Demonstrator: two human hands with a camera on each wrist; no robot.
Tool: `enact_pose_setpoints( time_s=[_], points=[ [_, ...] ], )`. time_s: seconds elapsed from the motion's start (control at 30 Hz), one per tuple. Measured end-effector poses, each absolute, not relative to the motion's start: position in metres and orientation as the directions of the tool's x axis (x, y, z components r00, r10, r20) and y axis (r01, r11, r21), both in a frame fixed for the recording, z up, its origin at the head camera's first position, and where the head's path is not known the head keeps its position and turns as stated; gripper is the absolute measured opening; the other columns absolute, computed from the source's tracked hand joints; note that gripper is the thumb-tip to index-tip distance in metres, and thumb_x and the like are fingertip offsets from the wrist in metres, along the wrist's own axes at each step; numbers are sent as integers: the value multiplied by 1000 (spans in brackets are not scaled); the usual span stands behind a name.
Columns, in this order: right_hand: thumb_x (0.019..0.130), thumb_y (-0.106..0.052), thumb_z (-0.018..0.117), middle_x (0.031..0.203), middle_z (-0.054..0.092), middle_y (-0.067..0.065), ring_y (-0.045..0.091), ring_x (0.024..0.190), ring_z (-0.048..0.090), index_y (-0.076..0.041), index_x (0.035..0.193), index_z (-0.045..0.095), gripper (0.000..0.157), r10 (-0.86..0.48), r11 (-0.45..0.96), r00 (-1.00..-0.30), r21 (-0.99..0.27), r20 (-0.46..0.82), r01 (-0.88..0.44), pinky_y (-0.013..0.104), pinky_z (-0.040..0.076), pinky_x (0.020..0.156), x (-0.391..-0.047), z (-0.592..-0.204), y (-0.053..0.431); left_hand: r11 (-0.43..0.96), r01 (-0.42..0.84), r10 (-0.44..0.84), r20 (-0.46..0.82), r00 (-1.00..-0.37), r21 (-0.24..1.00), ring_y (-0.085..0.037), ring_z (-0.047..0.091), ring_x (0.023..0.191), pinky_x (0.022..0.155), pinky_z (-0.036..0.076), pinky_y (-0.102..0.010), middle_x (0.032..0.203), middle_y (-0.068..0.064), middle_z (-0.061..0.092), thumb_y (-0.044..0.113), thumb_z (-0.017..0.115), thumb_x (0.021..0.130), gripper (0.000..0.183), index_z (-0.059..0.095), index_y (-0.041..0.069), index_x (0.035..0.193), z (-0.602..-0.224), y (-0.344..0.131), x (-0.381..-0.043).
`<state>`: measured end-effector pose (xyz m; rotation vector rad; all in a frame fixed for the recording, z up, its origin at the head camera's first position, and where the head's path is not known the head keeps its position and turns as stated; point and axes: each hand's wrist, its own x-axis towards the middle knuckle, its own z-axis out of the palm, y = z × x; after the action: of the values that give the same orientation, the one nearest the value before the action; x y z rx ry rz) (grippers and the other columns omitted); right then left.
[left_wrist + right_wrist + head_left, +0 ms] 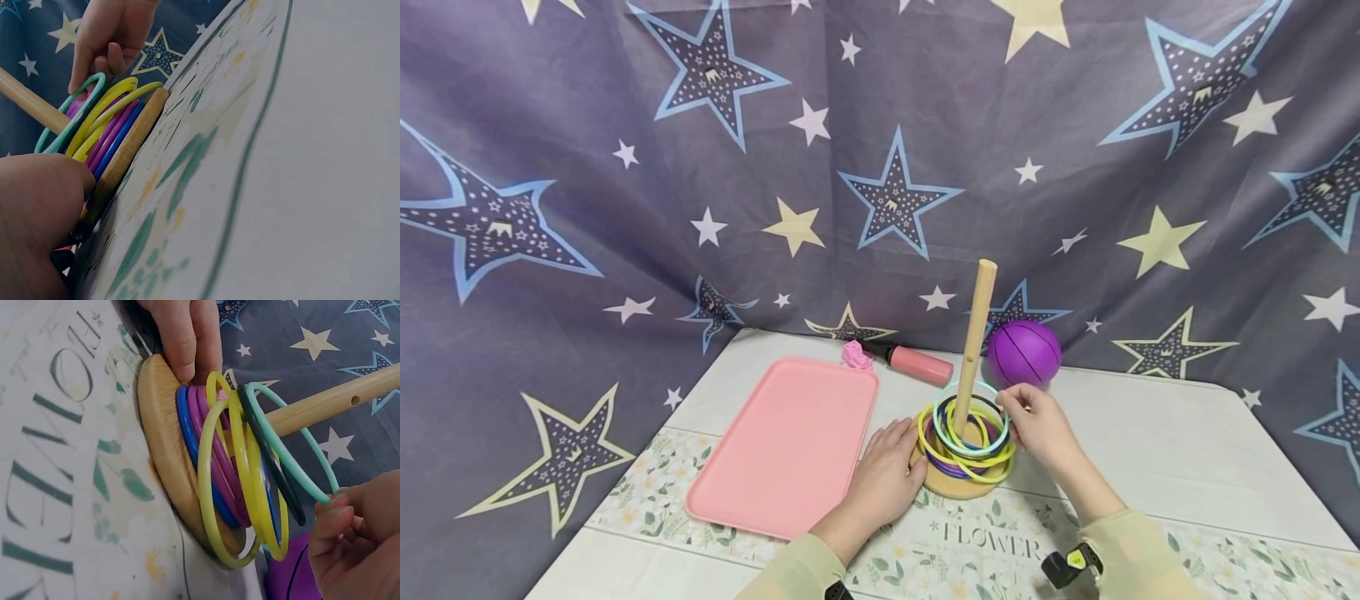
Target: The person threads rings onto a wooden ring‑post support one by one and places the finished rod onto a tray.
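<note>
A wooden peg (976, 342) rises from a round wooden base (958, 488). Yellow, purple, blue and black rings lie loosely stacked about its foot, among them a yellow ring (210, 481) and a black ring (269, 450). My right hand (1037, 421) pinches the edge of a mint-green ring (289, 464) between thumb and fingertips. That ring encircles the peg, tilted above the others. On the left, my left hand (886, 471) rests against the edge of the base, its fingers fairly straight and close to the lower rings. In the left wrist view, part of this hand hides the base's near end.
Left of the base lies a pink tray (786, 450). Behind are a pump with a pink barrel (921, 366), a crumpled pink item (856, 356) and a purple ball (1024, 353). A star-patterned curtain (887, 83) hangs along the table's back edge.
</note>
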<state>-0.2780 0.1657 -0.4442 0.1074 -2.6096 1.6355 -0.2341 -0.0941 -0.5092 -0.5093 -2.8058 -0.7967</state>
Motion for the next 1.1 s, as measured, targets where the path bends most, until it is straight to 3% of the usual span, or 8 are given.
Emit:
enact_pose_setpoints(
  time_s=[0.33, 0.83, 1.1],
  points=[
    [113, -23, 63, 81, 63, 4, 15, 58, 57, -3, 103, 72, 24, 41, 598, -988, -796, 146, -93, 29, 48, 53, -272, -452, 168, 802, 370, 275, 260, -926, 470, -43, 41, 158, 134, 26, -58, 167, -24, 48, 25, 63, 110, 57, 54, -2, 160, -513, -93, -229],
    [113, -25, 65, 90, 67, 7, 17, 61, 59, -3, 112, 73, 23, 27, 626, -986, -771, 167, -114, 31, 50, 54, -263, -454, 173, 787, 385, 281, 275, -919, 483, -44, 42, 157, 133, 28, -58, 165, -26, 50, 21, 65, 108, 55, 57, -5, 156, -511, -92, -221],
    [113, -25, 65, 101, 74, 10, 25, 88, 69, -5, 117, 76, 23, 8, 743, -958, -643, 286, -185, 47, 57, 80, -250, -445, 177, 763, 338, 250, 231, -940, 551, -44, 36, 160, 133, 27, -59, 169, -26, 45, 21, 64, 109, 61, 49, -4, 163, -508, -99, -225]
  ],
)
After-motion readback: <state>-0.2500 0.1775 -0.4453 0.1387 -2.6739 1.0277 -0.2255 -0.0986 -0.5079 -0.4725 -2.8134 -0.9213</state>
